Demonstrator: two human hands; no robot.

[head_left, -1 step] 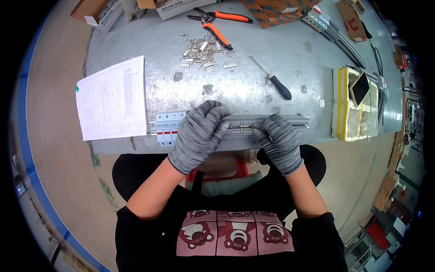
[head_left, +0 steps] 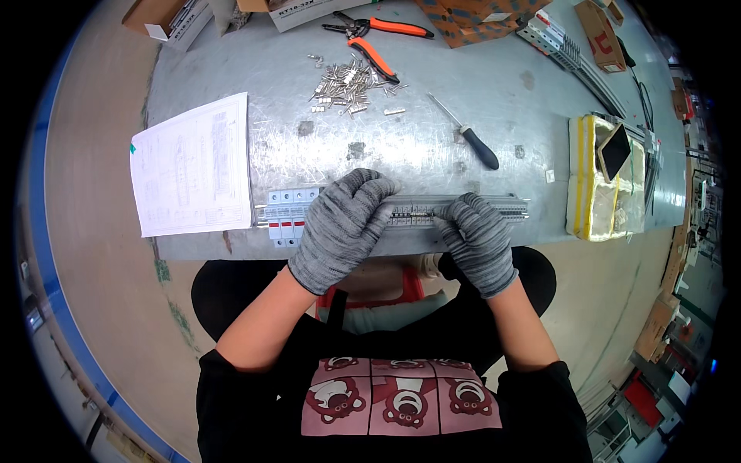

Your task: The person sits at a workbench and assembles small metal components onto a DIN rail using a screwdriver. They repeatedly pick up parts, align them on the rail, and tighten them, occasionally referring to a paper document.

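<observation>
A DIN rail (head_left: 519,209) lies along the near edge of the metal table, running left to right. At its left end sits a group of light grey modular fuse holders (head_left: 286,218) with red strips. A row of small grey terminal blocks (head_left: 412,216) fills the middle. My left hand (head_left: 343,231), in a grey striped knit glove, is closed over the rail between the fuse holders and the terminal blocks. Gloved alike, my right hand (head_left: 478,245) has its fingers curled in a pinch at the right part of the row. Whatever its fingertips hold is hidden.
Printed drawing sheets (head_left: 193,166) lie left. Beyond the rail are a screwdriver (head_left: 480,148), a pile of small metal parts (head_left: 345,86) and orange-handled pliers (head_left: 373,60). A yellow-edged container (head_left: 580,177) with a phone (head_left: 614,153) on it stands right. Cardboard boxes (head_left: 482,19) line the back.
</observation>
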